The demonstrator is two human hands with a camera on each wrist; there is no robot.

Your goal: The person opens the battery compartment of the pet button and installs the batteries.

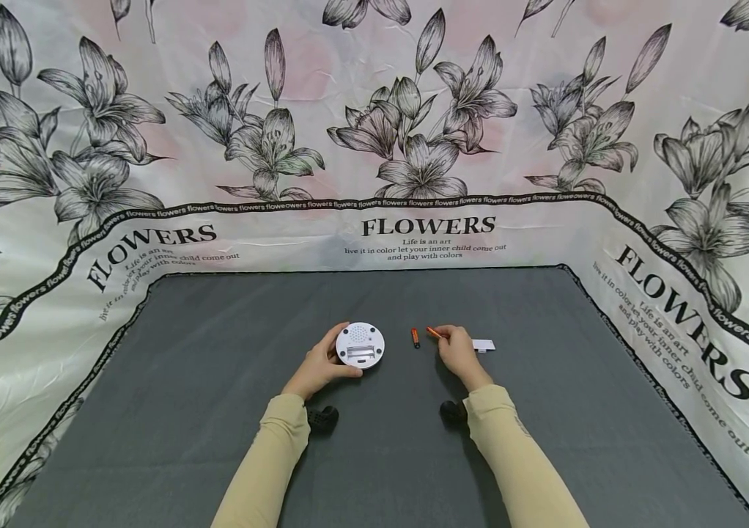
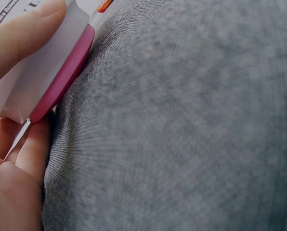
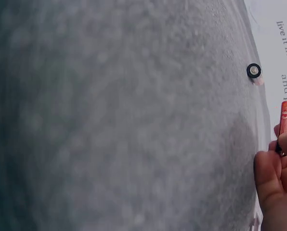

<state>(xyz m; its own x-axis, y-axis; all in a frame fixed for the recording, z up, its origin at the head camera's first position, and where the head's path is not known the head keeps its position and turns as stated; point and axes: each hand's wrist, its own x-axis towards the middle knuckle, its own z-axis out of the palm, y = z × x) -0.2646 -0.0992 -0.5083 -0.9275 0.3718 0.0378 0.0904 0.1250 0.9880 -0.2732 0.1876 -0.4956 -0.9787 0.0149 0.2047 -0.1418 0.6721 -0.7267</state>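
Note:
A round white device (image 1: pixel 360 344) with a speaker grille and an open battery slot lies on the grey cloth. My left hand (image 1: pixel 322 363) grips its left edge; the left wrist view shows the device (image 2: pixel 47 72) close up, white with a pink rim, between my fingers (image 2: pixel 18 33). My right hand (image 1: pixel 459 353) pinches an orange battery (image 1: pixel 435 332), also seen at the frame edge in the right wrist view as the orange battery (image 3: pixel 285 118). A second orange battery (image 1: pixel 415 337) lies between the device and my right hand; its end (image 3: pixel 253 71) shows in the right wrist view.
A small white cover piece (image 1: pixel 484 345) lies just right of my right hand. The grey cloth (image 1: pixel 216 411) covers the table, bordered at the back and sides by flower-printed fabric (image 1: pixel 427 235).

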